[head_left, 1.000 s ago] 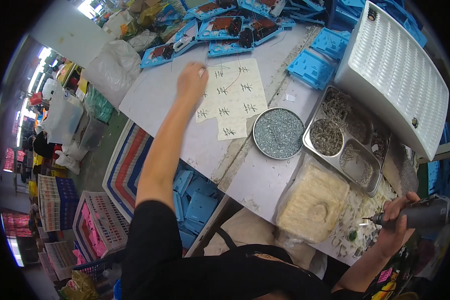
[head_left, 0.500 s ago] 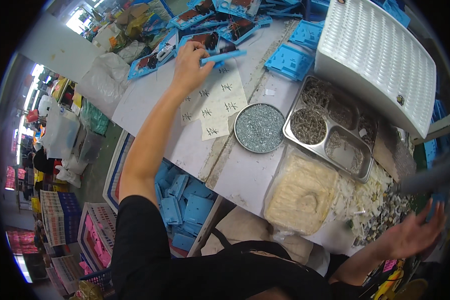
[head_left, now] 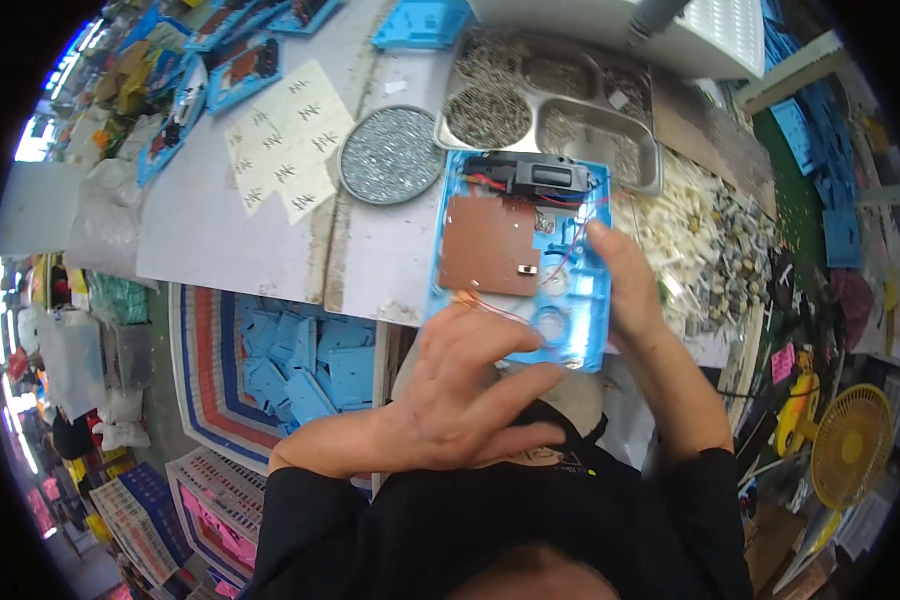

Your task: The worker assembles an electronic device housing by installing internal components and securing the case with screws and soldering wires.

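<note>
A shallow blue plastic casing (head_left: 595, 320) is held up in front of me, open side up. Inside it lie a brown circuit board (head_left: 488, 245), a black module (head_left: 535, 178) along the far edge, and thin red wires. Closed on the casing's right edge is my right hand (head_left: 628, 290), its thumb over the rim. My left hand (head_left: 470, 390) is at the near left corner, fingers spread; its fingertips reach the wires below the board. Whether they touch the wires I cannot tell.
Beyond the casing are a round dish of small metal pieces (head_left: 390, 155) and a compartmented steel tray (head_left: 650, 165). A printed paper sheet (head_left: 290, 140) and more filled blue casings (head_left: 245, 75) lie left. A striped bag of blue parts (head_left: 225, 370) stands below the table. A yellow fan (head_left: 850, 445) is right.
My left hand has come back from the casings at the far left. My right hand has moved in from the right. A wired casing is now between them, and the view has shifted right.
</note>
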The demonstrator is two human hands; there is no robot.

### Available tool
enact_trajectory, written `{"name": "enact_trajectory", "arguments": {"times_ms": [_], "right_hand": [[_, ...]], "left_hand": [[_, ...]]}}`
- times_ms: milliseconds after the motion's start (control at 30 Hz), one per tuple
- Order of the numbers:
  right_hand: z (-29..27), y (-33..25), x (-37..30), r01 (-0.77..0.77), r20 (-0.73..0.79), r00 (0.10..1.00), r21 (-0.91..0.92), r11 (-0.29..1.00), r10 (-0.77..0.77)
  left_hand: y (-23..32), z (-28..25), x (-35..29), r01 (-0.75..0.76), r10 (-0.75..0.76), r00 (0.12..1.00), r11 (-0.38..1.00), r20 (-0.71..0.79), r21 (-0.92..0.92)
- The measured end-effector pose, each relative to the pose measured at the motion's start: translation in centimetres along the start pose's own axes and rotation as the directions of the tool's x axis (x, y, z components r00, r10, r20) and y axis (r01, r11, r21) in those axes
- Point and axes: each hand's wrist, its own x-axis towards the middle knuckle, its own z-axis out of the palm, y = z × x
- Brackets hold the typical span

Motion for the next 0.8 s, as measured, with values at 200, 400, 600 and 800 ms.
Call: {"name": "enact_trajectory", "arguments": {"times_ms": [200,400,600,800], "right_hand": [[-3.7,1.2,0.3,0.075,-0.136,0.978,-0.470,0.879,-0.157],[-4.3,1.8,2.0,0.155,0.130,0.862,-0.988,0.011,-0.491],[-4.6,0.9,2.9,0.172,0.167,0.927,-0.985,-0.017,-0.335],[-4.1,-3.3,2.3,0.225,0.122,0.864,-0.961,0.158,-0.489]], "left_hand": [[-4.9,3.6,-3.8,0.078,-0.081,0.981,0.997,0.177,0.024],[-8.2,3.3,-4.3,0.025,-0.048,0.978,0.993,0.203,0.114],[-9.7,1.9,-3.0,0.007,-0.027,0.939,0.998,0.343,0.061],[-8.7,3.2,1.1,0.088,-0.110,0.975,0.989,0.195,0.120]]}}
